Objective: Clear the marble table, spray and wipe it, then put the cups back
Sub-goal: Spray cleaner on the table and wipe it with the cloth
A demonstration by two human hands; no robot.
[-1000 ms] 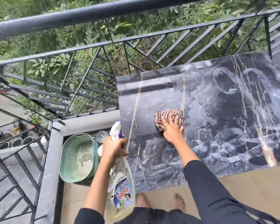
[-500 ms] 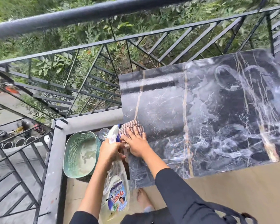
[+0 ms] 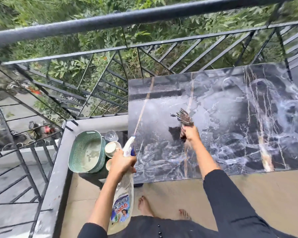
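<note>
The black marble table fills the right half of the view, wet and streaked, with nothing standing on it. My right hand is fisted around a striped brown cloth, lifted off the surface with its end sticking up. My left hand grips the neck of a clear spray bottle that hangs down beside the table's left edge. Two pale cups and a clear glass sit on the floor by the table's left side.
A green plastic basket stands on the floor left of the cups. A black metal railing runs along the far and left sides of the balcony, with greenery beyond. My bare feet are on the tan floor below the table edge.
My right hand wiped leftward to the table's left edge, then came back to the middle and lifted the bunched cloth off the marble. The spray bottle stayed in my left hand.
</note>
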